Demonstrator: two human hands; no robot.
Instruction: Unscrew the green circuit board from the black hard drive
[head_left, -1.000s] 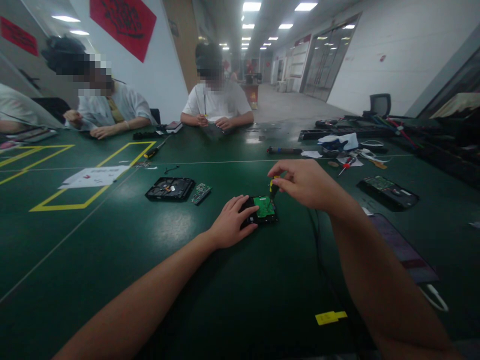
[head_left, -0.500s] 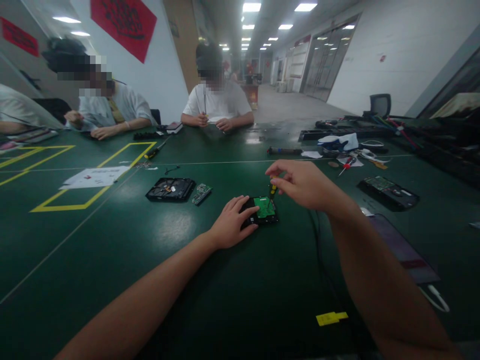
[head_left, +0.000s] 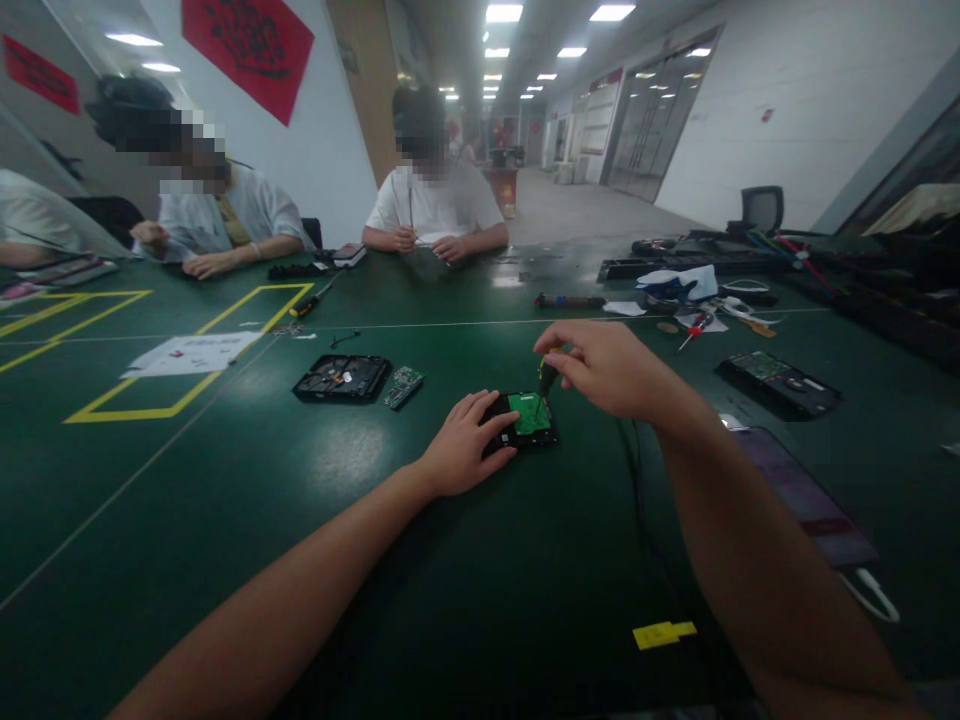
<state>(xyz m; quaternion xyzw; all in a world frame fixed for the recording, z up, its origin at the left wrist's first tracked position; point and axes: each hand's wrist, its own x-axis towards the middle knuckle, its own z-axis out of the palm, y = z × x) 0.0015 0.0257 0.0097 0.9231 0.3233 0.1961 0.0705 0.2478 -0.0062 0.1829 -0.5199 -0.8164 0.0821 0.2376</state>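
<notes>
A black hard drive point(head_left: 507, 438) with a green circuit board point(head_left: 531, 412) facing up lies on the table. Spread over its left end, my left hand point(head_left: 466, 445) holds it down, thumb along the near edge and index finger reaching onto the board. My right hand point(head_left: 596, 368) pinches the handle of a black and yellow screwdriver point(head_left: 546, 378) between thumb and fingers. The screwdriver stands nearly upright, its tip at the right part of the board. Whether the tip sits in a screw is too small to tell.
Left are an opened drive casing point(head_left: 342, 379) and a loose circuit board point(head_left: 404, 387). Another drive point(head_left: 778, 384), a tablet point(head_left: 802, 495) and a red screwdriver point(head_left: 696, 330) lie right. A cable point(head_left: 637, 470) runs below my right wrist. Co-workers sit across the table point(head_left: 360, 580).
The screwdriver handle has turned in my right hand, showing its dark side instead of yellow. My right fingers have shifted slightly. My left hand and the hard drive stay put.
</notes>
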